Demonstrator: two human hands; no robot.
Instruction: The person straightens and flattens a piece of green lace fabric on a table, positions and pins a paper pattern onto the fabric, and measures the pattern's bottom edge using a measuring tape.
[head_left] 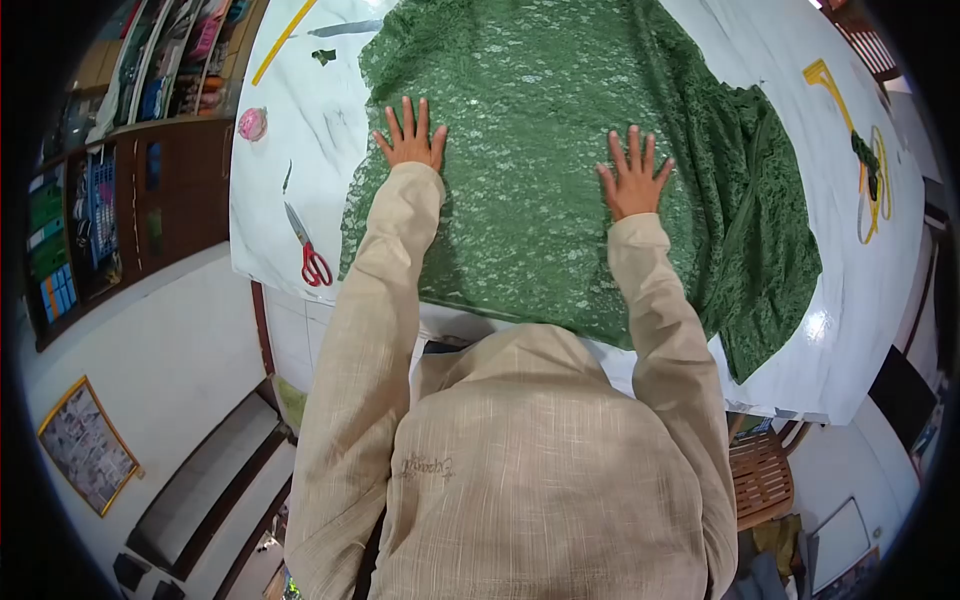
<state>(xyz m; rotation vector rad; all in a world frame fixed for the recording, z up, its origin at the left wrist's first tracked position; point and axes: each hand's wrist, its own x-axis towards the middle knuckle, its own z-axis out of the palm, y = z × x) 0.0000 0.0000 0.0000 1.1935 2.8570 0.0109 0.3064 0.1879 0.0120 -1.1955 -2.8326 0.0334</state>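
Note:
A large piece of green lace fabric (530, 240) is spread over the white table, its right side bunched in folds and hanging toward the front edge. My left hand (410, 142) lies flat on the lace near its left edge, fingers spread. Farther right, my right hand (635, 182) also rests flat on it with the fingers apart. Neither hand grips anything. Left of the fabric lie scissors (310, 252) with red handles, closest to my left forearm.
On the white table (300, 190) are a pink ball-like item (252, 124), a yellow ruler (283, 42), a dark green scrap (323, 57), a yellow angled ruler (828, 90) and a yellow measuring tape (884, 180). A wooden chair (762, 478) stands at the lower right. Shelves (125, 195) line the left.

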